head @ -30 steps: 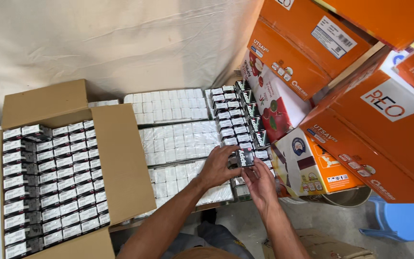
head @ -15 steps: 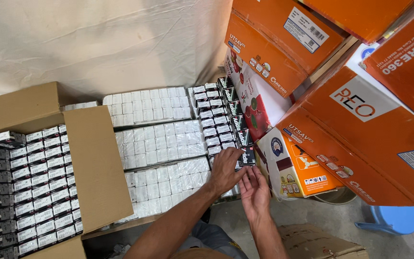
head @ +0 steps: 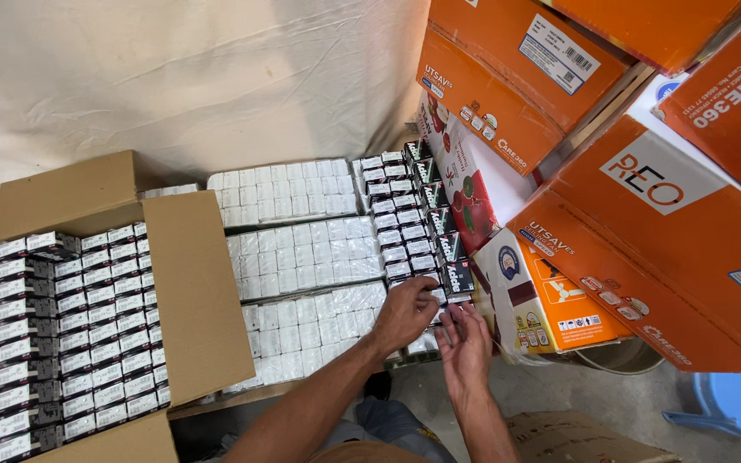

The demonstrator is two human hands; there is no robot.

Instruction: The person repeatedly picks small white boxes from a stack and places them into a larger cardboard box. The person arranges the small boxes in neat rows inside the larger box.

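A column of small black-and-white boxes (head: 406,225) runs along the right side of the white packs. My left hand (head: 403,314) lies at its near end, fingertips resting on the last small boxes beside a black box (head: 457,277) standing in the row. My right hand (head: 465,341) is just below and to the right. Its fingers are spread, it holds nothing, and its fingertips touch the near edge of the row.
An open cardboard carton (head: 203,300) at left is filled with several rows of the same small boxes. White wrapped packs (head: 302,249) lie in the middle. Big orange cartons (head: 662,249) are stacked at right, over a blue stool (head: 731,403). Beige cloth (head: 173,77) hangs behind.
The black box my left hand held a second ago now stands at the end of the row. Both hands have dropped lower, and the right hand's fingers have spread.
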